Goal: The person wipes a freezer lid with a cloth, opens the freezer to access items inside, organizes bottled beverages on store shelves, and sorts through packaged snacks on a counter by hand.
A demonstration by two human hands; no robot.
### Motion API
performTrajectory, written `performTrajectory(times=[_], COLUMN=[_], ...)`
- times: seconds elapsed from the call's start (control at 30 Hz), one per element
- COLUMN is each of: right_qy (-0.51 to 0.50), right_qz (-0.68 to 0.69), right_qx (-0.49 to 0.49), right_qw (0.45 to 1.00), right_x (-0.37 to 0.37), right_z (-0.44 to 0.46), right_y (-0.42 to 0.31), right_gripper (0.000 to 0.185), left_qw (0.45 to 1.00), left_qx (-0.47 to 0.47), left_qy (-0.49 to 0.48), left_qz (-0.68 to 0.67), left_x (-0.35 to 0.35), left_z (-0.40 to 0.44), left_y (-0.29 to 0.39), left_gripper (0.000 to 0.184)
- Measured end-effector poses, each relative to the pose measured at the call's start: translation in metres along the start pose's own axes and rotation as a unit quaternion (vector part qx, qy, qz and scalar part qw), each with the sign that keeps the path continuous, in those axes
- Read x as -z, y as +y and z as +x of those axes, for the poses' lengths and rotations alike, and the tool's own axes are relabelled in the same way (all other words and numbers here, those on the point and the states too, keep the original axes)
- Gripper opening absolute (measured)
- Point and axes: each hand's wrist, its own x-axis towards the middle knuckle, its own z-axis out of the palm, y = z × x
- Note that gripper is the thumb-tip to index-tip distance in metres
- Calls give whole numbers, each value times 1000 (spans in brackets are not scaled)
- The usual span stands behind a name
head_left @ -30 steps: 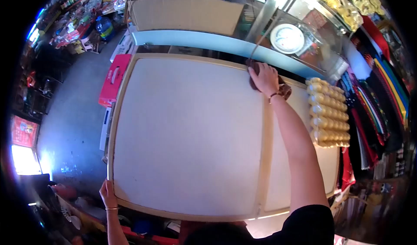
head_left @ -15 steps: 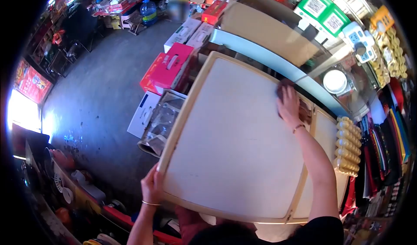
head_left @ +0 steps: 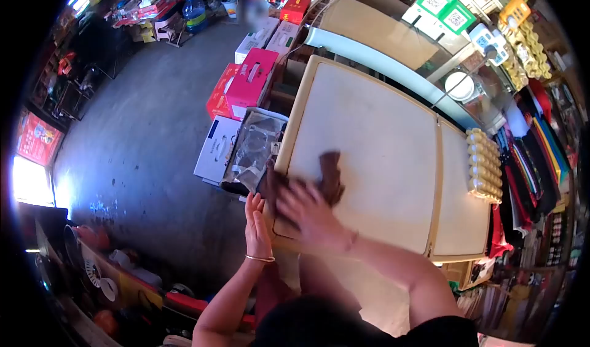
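Observation:
My right hand (head_left: 310, 215) presses a brown cloth (head_left: 330, 178) against the white lid (head_left: 381, 156) near its front left corner. The hand is blurred, its fingers laid over the cloth, which bunches up on both sides of it. Part of the cloth reaches over the lid's cream-coloured rim. Just off that corner, my left hand (head_left: 257, 227) is raised with its fingers stretched out, close to the cloth's edge and holding nothing. Whether it touches the rim cannot be made out.
Left of the lid stand an open box of clear plastic (head_left: 252, 144), a white box (head_left: 216, 147) and a pink carton (head_left: 252, 79). An egg tray (head_left: 484, 165) sits on the right-hand lid panel. Behind are a glass case and a power strip (head_left: 489, 43).
My right hand has swept the brown cloth from the lid's far right side to its front left corner. My left hand has let go of the rim and straightened its fingers.

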Motion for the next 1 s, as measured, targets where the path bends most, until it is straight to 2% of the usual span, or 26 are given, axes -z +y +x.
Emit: performTrajectory(times=[0.03, 0.1, 0.13, 0.17, 0.2, 0.23, 0.3, 0.4, 0.43, 0.5, 0.53, 0.57, 0.6, 0.63, 0.67, 0.7, 0.77, 0.83, 0.87, 0.9, 0.93, 0.97, 1.0], right_qy=[-41, -57, -77, -68, -13, 35, 54, 134, 165, 140, 135, 171, 146, 94, 26, -10, -77, 70, 47, 56, 49, 41, 79], right_qz=[20, -11, -40, -66, -106, -179, -131, -133, -139, -132, -162, -162, -132, -71, 10, 38, 40, -65, -108, -187, -200, -214, -204], right_qx=[22, 42, 60, 16, -10, -78, -240, -280, -283, -223, -185, -144, -103, -58, -6, 6, -45, -222, -339, -384, -445, -501, -542], right_qw=[999, 997, 994, 995, 994, 980, 960, 941, 934, 956, 960, 961, 975, 991, 1000, 999, 995, 970, 933, 902, 871, 837, 812], right_x=[3, 18, 24, 30, 21, 14, 14, 9, 3, 11, 4, 15, 14, 15, 12, 18, 48, 22, 44, 51, 55, 59, 62], right_z=[-18, -21, -19, 1, 18, 42, 99, 143, 144, 117, 94, 38, 4, -27, -51, -71, -101, -137, -156, -176, -194, -205, -209], right_y=[-13, -1, 9, 34, 72, 110, 184, 239, 235, 182, 151, 131, 99, 59, 24, 20, 59, 157, 194, 239, 282, 323, 361], right_gripper=[49, 47, 44, 41, 42, 43, 49, 50, 49, 46, 42, 40, 38, 36, 34, 32, 33, 37, 39, 46, 48, 51, 52], left_qw=[1000, 997, 991, 985, 974, 959, 956, 954, 955, 953, 967, 982, 974, 980, 973, 977, 958, 948, 948, 957, 962, 952, 952], left_qx=[-3, -2, -6, 3, -6, -20, -42, -48, -43, -57, -24, 14, 7, 4, -6, -14, -34, -55, -27, -22, -20, 11, 25], left_qy=[-2, -32, -16, -18, -32, -46, -36, -19, -15, -27, -5, -26, -36, -20, 1, 7, -4, -4, -4, 3, 43, 25, 28], left_qz=[-1, 74, 133, 172, 226, 279, 289, 296, 292, 296, 252, 185, 223, 196, 229, 213, 285, 312, 317, 291, 269, 304, 304], left_x=[0, 0, -2, -3, -2, -1, -2, -8, -7, -5, -6, -32, -25, -29, -21, -16, -11, -3, -4, -1, 0, -4, -4], left_z=[1, 3, 1, 0, 0, 2, 4, 4, 3, 0, -1, -4, 2, 9, -2, 0, 1, 1, 1, -1, -3, -3, -4], left_y=[3, 8, 12, 19, 21, 21, 18, 19, 23, 24, 25, 22, 7, 20, 29, 17, 20, 5, 5, -2, -13, -3, -2], left_gripper=[51, 54, 48, 46, 44, 43, 41, 40, 39, 39, 39, 39, 40, 39, 40, 39, 39, 38, 39, 40, 43, 44, 45])
